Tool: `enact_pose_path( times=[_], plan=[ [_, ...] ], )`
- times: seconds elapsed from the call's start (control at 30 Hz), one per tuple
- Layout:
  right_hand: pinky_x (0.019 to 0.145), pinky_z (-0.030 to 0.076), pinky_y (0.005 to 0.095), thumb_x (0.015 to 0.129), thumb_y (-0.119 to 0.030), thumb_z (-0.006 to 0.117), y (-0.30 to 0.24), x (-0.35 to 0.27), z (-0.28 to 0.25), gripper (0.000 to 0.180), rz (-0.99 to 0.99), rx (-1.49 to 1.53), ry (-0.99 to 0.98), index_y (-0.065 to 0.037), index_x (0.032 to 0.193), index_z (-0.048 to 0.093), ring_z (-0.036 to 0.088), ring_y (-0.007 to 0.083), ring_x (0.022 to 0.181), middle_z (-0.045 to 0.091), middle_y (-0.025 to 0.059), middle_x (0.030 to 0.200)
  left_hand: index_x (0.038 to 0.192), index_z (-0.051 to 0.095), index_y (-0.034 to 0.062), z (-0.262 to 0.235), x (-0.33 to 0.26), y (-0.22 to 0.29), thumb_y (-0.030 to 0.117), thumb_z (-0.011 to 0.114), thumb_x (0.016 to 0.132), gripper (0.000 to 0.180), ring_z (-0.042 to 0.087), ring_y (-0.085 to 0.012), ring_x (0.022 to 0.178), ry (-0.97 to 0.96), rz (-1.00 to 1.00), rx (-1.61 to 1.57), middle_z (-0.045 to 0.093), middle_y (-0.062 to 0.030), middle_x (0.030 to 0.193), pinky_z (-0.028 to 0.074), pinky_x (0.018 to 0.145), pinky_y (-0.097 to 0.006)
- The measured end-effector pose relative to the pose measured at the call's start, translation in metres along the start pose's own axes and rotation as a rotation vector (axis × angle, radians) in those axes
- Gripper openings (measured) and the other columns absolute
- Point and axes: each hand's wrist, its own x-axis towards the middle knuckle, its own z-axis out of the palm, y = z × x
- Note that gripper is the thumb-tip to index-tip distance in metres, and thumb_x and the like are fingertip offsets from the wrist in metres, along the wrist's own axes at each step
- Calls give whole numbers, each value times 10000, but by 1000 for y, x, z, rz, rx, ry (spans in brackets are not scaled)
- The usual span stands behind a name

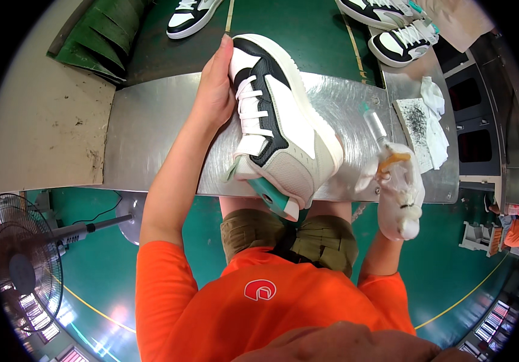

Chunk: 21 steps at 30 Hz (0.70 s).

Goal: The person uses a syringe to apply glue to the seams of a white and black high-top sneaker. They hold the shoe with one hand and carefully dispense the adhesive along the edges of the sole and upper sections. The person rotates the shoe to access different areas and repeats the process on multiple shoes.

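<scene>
**Inspector:** State your hands and the shoe

**Worker:** My left hand [214, 84] cups the far end of the shoe [277, 120], fingers pressed together along its side. The shoe lies on the metal table [150, 120], heel hanging over the near edge. My right hand [399, 187], gloved, is closed round a small bottle [375, 123], to the right of the shoe

**Inspector:** Risks?

**Worker:** The overhanging heel could tip off if my grip slackens; the bottle might drip on the upper

**Inspector:** Room?

**Worker:** Bare metal to the left; a rag [435, 114] crowds the right; more shoes [401, 42] lie beyond the far edge
</scene>
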Motion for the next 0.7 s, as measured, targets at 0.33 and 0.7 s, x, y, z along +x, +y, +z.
enact_pose_path(
  times=[0.33, 0.7],
  plan=[
    [785, 503, 257, 670, -11, 762, 37, 18, -23, 717, -167, -853, 283, -2, 1306, 432, 591, 132, 897, 572, 80, 1043, 1017, 583, 3, 8, -1, 7, 408, 475, 988, 420, 643, -178, 815, 207, 38, 75, 655, -94, 937, 537, 730, -313],
    [748, 498, 268, 670, 37, 761, 33, 36, 13, 765, 458, -66, -176, -66, 1315, 363, 556, 134, 864, 494, 96, 1128, 1290, 411, -51, -35, 183, 41, 414, 499, 970, 572, 645, -310, 960, 571, 204, 119, 575, -186, 1172, 569, 741, -478]
  ],
)
